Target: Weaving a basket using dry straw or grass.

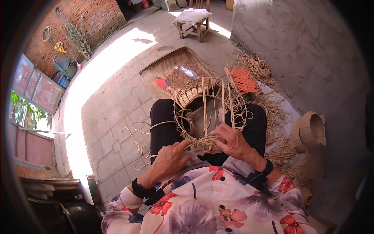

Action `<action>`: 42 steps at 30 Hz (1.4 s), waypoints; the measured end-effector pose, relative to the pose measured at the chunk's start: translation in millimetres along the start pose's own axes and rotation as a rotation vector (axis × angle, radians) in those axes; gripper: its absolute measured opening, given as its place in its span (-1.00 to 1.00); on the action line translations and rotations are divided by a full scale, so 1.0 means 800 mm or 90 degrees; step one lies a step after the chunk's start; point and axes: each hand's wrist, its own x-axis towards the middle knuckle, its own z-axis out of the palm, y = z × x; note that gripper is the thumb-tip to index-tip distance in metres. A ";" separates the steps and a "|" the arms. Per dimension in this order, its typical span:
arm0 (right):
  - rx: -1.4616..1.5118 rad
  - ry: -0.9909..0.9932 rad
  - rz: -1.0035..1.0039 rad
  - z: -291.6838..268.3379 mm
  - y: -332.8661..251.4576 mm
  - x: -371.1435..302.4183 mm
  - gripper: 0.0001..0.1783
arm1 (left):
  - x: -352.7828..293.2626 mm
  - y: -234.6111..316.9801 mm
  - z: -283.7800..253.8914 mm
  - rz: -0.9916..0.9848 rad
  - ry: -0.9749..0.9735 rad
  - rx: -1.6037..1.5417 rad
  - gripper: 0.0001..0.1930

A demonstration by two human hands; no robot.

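A round, open basket frame (177, 102) of thin rods rests on my lap between my knees, with straw-coloured cords (205, 105) stretched across its opening. My left hand (169, 158) is closed at the frame's near rim, its index finger and thumb pressed against the cord-wrapped edge. Just to the right, my right hand (233, 141) pinches the braided straw cord (208, 143) bound along that same rim. The tips of several fingers are hidden behind the rim. A loose cord end (136, 134) trails off the left side of my leg.
Ahead lies a woven mat (156, 70) holding brown bits, a clear plastic bottle (188, 72) and a red item (161, 83). Right of it are an orange woven seat (242, 80), heaped cord (274, 113) and woven baskets (311, 128). A wooden stool (193, 23) stands farther off.
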 end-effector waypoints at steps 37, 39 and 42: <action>0.569 -0.093 0.241 -0.044 -0.012 0.158 -0.70 | 0.068 -0.041 0.004 0.258 0.084 0.083 -0.91; 0.591 -0.092 0.233 -0.046 -0.007 0.171 -0.71 | 0.069 -0.037 0.005 0.250 0.085 0.104 -0.88; 0.604 -0.060 0.201 -0.061 0.014 0.197 -0.71 | 0.072 -0.031 0.004 0.246 0.064 0.099 -0.85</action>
